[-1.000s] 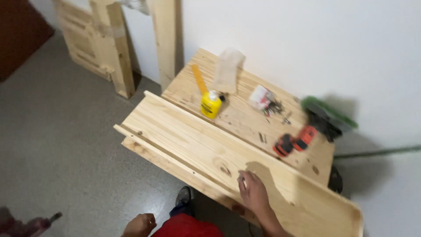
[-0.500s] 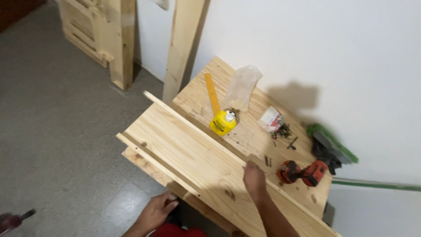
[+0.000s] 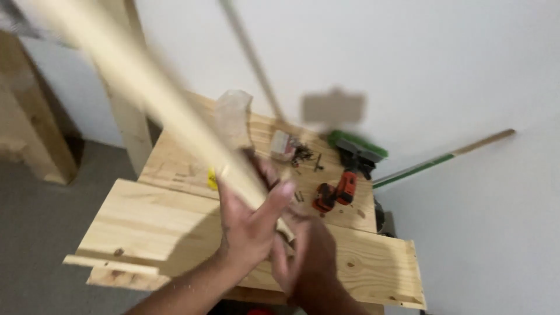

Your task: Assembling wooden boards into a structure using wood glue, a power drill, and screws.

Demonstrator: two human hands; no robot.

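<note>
Both hands now grip a wood strip [image 3: 175, 116] we lifted off the panel [image 3: 151, 227]; left hand [image 3: 248, 224] fingers wrapped round it, right hand [image 3: 306, 256] clasping below; strip blurred, swinging up-left; drill [image 3: 335, 191] far right.

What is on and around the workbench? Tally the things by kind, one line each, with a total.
Long pale wooden strip, held in left hand and right hand: 1
Orange-and-black cordless drill: 1
Wide pine board: 1
Green-handled broom: 1
Small box of screws: 1
Total: 5
</note>
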